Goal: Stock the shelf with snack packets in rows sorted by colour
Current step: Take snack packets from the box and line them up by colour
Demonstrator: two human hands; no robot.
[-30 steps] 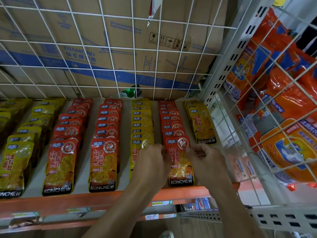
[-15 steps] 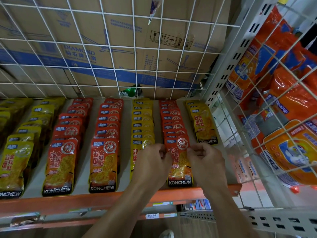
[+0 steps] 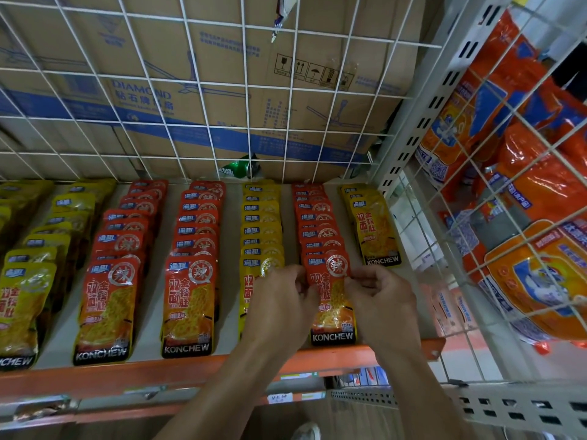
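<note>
Both hands were on the front red packet. Left hand pinched its left edge, fingers curled in tight. Right hand pinched the right edge, fingers curled the same way. Both grips sat in the packet's upper half, just below the round logo. Couldn't tell whether the thumbs were under the packet or on top.

Packet lay flat on the shelf between the two sets of fingertips, bottom end at the orange lip.

- Straight beyond the fingers: the red row, packets overlapped back to the wire grid.
- Under the left palm and just left of its fingers: a yellow row, front packet partly covered by the hand.
- Right of the right fingers, further back: a short yellow row, apart from the hand.
- Further left of the left hand: two more red rows, then dull yellow rows.
- Behind the grid: cardboard boxes.
- Far right of the right hand, behind a side wire panel: orange bags.
</note>
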